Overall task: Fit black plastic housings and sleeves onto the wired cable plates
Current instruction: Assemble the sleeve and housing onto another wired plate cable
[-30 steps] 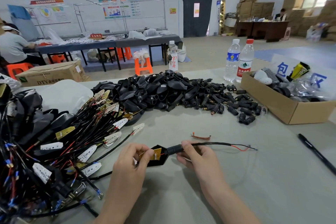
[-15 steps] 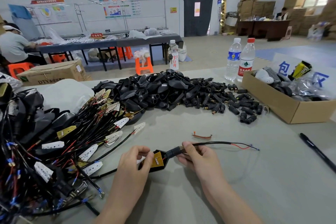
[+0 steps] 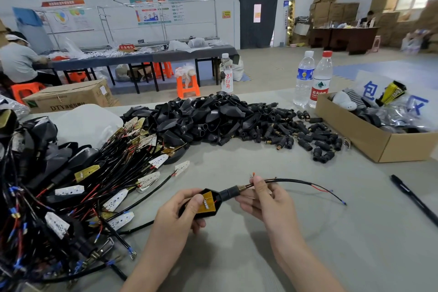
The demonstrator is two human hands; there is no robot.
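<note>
Grey table [image 3: 331, 249] lies bare near the front right, below the cardboard box [image 3: 369, 142] and the pen [image 3: 414, 199]; a tangle of wired plates [image 3: 71, 185] crowds the left edge. Both hands hold the same part as a moment ago (hardly moved). The left hand [image 3: 175, 216] grips the smooth black housing [image 3: 216, 195] around its shiny gold plate [image 3: 207, 205]; the right hand [image 3: 265, 201] pinches the thin cable [image 3: 296, 181] beside the round sleeve [image 3: 228, 193].

The grey counter [image 3: 237, 256] bore heaped black housings [image 3: 201, 116], scattered sleeves [image 3: 296, 135], tangled wired plates [image 3: 94, 173], a cardboard box [image 3: 369, 140], bottles [image 3: 303, 78] and a pen [image 3: 414, 199].
</note>
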